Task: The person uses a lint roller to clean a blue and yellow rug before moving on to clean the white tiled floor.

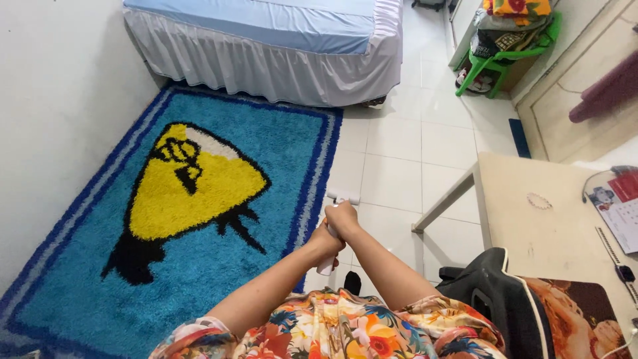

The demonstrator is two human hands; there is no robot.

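Both hands stacked on white handle (330, 249): left hand (325, 244) low, right hand (342, 219) high, both gripping. Cleaning head (343, 197) on tile beside blue rug (199, 219). Keep head flat, strokes parallel to rug edge.

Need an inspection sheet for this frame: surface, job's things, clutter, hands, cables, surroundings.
Surface: white tiled floor, partly covered by a blue shaggy rug with a yellow triangle figure.
Job's things: white handle gripped upright; its white head sits on the tile at the rug's edge.
Clutter: bead bracelet, watch and calendar on the beige table.
Hands: left hand and right hand both closed on the handle, right above left.
Cables: thin cord at the table's far edge.
Surroundings: bed, green plastic chair piled with cloth, black chair, white wall.
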